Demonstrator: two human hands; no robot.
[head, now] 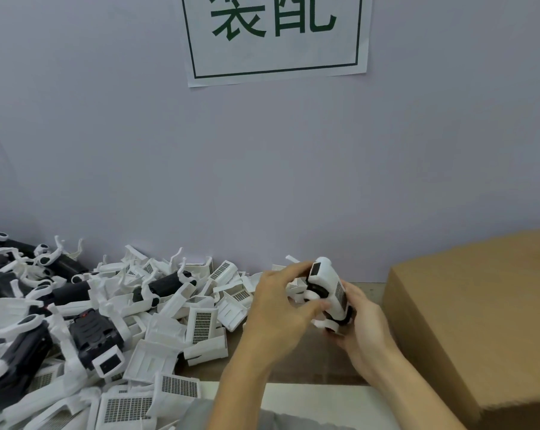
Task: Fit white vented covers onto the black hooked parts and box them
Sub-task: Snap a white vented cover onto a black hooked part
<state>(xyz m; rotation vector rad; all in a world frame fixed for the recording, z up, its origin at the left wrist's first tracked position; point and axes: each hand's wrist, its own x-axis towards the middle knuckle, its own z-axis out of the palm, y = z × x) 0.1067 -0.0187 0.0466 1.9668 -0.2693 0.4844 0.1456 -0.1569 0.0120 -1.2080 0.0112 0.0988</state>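
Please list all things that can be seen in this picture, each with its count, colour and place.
assembled part: one, white cover on black body, held in both hands
loose vented covers: many, white, piled left and centre
hooked parts: several, black with white hooks, left in the pile
cardboard box: one, brown, right
paper sign: one, white with green characters, on the wall
left hand: grips the part
right hand: grips the part
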